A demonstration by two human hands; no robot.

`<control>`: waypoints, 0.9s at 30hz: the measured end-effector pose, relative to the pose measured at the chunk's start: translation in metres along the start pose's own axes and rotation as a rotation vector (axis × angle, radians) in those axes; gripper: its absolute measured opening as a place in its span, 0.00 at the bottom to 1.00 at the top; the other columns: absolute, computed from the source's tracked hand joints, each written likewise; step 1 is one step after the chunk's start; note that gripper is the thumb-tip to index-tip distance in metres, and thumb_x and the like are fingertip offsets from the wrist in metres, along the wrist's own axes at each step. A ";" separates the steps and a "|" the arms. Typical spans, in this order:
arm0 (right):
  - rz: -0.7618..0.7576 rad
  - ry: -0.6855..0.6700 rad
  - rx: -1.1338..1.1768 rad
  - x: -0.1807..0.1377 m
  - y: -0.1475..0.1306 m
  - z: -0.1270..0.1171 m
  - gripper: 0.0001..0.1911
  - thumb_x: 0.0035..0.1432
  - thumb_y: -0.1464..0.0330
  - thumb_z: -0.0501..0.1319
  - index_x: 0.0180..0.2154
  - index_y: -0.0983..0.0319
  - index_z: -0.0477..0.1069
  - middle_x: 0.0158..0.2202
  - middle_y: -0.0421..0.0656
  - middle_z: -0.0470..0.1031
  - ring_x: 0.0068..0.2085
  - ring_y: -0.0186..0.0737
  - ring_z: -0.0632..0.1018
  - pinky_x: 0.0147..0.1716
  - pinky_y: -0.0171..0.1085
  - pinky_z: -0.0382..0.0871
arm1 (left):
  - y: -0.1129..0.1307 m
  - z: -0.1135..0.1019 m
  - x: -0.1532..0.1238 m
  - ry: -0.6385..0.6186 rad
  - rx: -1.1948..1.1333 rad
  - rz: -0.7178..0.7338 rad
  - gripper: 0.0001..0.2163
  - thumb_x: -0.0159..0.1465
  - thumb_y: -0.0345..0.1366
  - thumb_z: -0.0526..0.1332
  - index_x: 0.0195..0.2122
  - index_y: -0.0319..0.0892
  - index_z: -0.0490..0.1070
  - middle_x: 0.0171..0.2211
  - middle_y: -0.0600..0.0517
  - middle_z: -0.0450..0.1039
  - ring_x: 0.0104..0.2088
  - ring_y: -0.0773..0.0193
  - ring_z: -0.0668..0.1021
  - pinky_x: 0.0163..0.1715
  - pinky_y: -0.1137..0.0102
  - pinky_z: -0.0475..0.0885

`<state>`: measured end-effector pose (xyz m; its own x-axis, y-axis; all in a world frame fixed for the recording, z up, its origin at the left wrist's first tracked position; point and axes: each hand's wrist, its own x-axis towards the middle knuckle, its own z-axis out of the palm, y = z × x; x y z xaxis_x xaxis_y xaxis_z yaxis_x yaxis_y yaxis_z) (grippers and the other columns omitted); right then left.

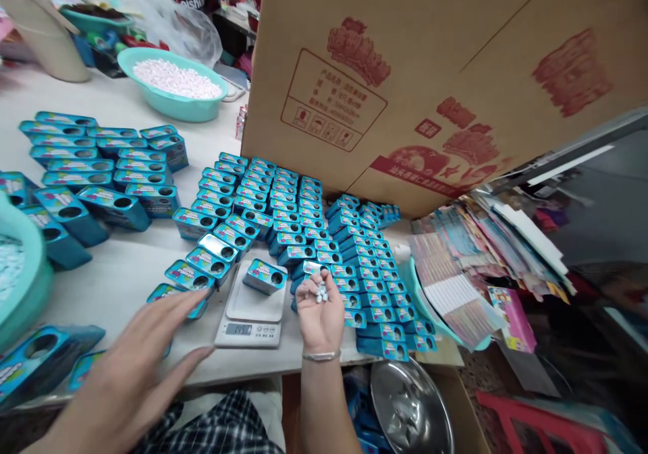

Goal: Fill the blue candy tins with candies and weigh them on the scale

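Note:
My right hand [318, 312] is palm up just right of a small digital scale [252, 318], cupping a few small pale candies [320, 293] in its curled fingers. One blue tin [265, 276] with a round hole in its lid lies on the scale's platform. My left hand [146, 359] stretches forward with fingers flat and apart, its fingertips reaching a blue tin [178, 293] at the near end of a row left of the scale. It holds nothing.
Rows of several blue tins [283, 204] cover the white table [116, 272]. A teal bowl of white candies [175, 83] stands at the back left. A big cardboard box [430, 69] rises behind. Printed leaflets [455, 278] lie right; a steel bowl [410, 407] sits below.

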<state>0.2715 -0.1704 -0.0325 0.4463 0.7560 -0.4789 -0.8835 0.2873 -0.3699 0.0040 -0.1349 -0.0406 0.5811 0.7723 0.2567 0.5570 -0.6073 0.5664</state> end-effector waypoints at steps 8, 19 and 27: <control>-0.043 -0.092 -0.066 0.015 0.009 0.036 0.04 0.64 0.67 0.56 0.35 0.59 0.65 0.23 0.30 0.58 0.21 0.25 0.60 0.22 0.26 0.60 | 0.032 0.072 0.091 0.015 0.115 0.133 0.35 0.64 0.38 0.58 0.69 0.44 0.43 0.69 0.42 0.50 0.69 0.43 0.54 0.63 0.45 0.58; 0.019 -0.110 -0.058 0.031 0.011 0.035 0.06 0.65 0.67 0.52 0.34 0.59 0.64 0.22 0.30 0.56 0.18 0.25 0.55 0.17 0.26 0.51 | 0.022 0.091 0.099 -0.065 0.109 -0.017 0.25 0.65 0.43 0.57 0.62 0.44 0.59 0.54 0.42 0.68 0.52 0.47 0.72 0.52 0.53 0.68; -0.010 -0.050 -0.002 0.025 -0.007 0.025 0.06 0.65 0.68 0.54 0.34 0.59 0.66 0.26 0.33 0.65 0.23 0.26 0.65 0.24 0.27 0.65 | 0.034 0.030 0.093 0.213 -0.111 -0.059 0.32 0.64 0.51 0.60 0.65 0.47 0.52 0.59 0.45 0.63 0.59 0.50 0.67 0.60 0.54 0.64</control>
<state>0.2849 -0.1387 -0.0215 0.4472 0.7818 -0.4346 -0.8788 0.2937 -0.3760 0.0946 -0.0898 -0.0205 0.4045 0.8347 0.3738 0.5104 -0.5451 0.6651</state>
